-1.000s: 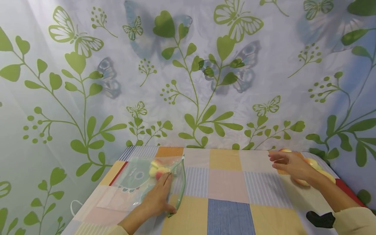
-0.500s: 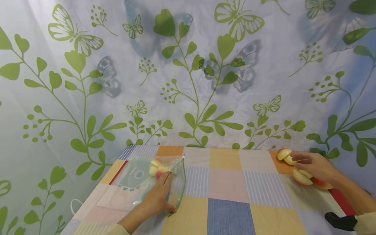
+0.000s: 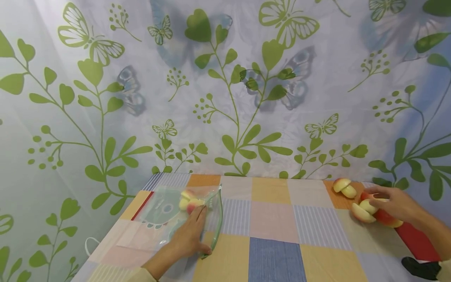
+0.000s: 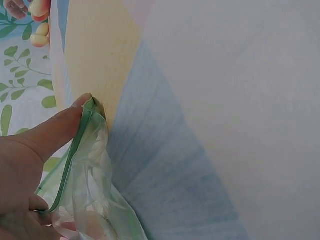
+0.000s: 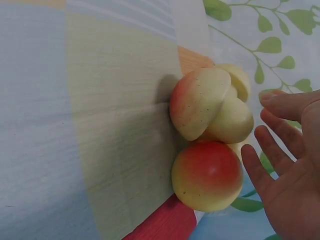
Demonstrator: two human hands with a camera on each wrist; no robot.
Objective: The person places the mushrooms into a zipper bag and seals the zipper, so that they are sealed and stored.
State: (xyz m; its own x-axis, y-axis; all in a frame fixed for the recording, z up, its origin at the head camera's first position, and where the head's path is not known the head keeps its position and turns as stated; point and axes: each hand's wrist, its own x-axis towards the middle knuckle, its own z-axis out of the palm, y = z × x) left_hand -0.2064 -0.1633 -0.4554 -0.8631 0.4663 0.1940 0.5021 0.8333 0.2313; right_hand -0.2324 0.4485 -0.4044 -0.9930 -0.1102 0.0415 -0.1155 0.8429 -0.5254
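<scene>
Left hand [image 3: 188,239] pinching limp zip bag [image 3: 176,215] rim; right hand [image 3: 396,203], fingers relaxed wide, beside smooth, firm apple pieces [image 3: 370,209]: probably best cupped.

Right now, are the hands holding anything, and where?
The left hand pinches the zip bag by its green zipper edge. The right hand holds nothing, open beside the peach pieces.

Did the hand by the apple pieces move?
Yes. The right hand slid rightwards toward the table's edge, off the orange square, and now reaches the apple pieces.
</scene>
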